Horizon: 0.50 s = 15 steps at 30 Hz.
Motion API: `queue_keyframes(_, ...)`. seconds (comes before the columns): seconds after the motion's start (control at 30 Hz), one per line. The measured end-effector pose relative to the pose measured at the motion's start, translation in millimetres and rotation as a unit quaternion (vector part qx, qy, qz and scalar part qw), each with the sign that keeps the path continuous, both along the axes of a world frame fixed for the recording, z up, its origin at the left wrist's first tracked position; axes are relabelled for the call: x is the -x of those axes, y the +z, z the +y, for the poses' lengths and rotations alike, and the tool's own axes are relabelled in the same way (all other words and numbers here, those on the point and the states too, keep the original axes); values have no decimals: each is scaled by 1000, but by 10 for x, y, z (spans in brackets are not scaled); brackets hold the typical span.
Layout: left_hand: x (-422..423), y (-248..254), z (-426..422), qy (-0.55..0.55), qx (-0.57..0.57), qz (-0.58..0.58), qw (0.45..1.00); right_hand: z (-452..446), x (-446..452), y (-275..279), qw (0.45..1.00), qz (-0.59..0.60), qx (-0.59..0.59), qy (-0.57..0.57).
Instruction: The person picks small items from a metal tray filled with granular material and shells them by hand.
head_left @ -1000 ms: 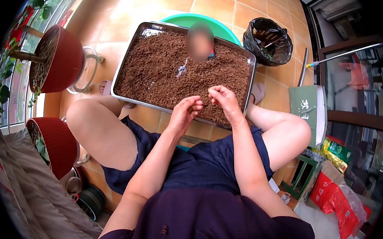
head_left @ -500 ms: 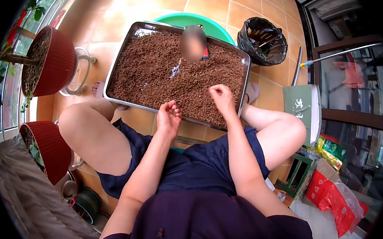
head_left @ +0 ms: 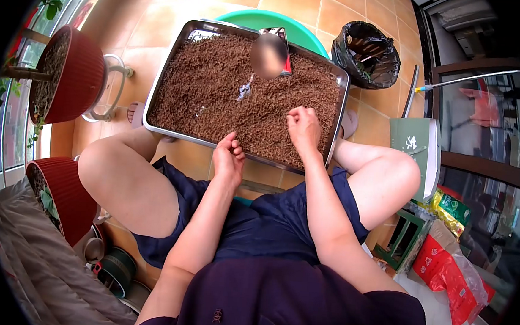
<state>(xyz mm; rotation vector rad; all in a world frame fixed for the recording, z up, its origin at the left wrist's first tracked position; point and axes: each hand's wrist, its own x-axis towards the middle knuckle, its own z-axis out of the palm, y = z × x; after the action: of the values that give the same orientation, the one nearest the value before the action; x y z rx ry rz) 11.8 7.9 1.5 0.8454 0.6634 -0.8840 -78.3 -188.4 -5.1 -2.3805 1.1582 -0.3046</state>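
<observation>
A large metal tray [head_left: 151, 105] in front of me is spread with small brown pellets or husks [head_left: 203, 75]. My left hand [head_left: 229, 160] is curled, palm turned up, at the tray's near edge; whatever lies in its fingers is hidden. Over the right part of the tray, my right hand [head_left: 303, 129] has its fingers bent and pressed together just above the brown material. Anything in that pinch is too small to see. A phone [head_left: 286, 57] rests on the far side of the tray, partly blurred. Nearer the middle lies a small bluish-white thing [head_left: 244, 91].
Behind the tray sits a green basin [head_left: 306, 34]. A bin lined with a black bag [head_left: 368, 56] stands at the back right, and a green book [head_left: 415, 139] lies on the right. Red planters [head_left: 77, 77] line the left. A red plastic bag [head_left: 455, 282] is at lower right.
The view has shifted slightly, so the tray appears farther right and higher. My right hand's fingers have curled in more; my left hand stays curled near the tray's edge.
</observation>
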Motion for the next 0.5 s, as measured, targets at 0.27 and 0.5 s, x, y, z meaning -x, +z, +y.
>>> queue_keyframes(0.27, -113, 28, 32, 73, 72, 1, 995, 207, 28, 31, 989, 30, 52, 132)
queue_keyframes(0.5, -204, 278, 33, 86, 217, -25, 972, -226, 372, 159, 994, -9, 93, -49)
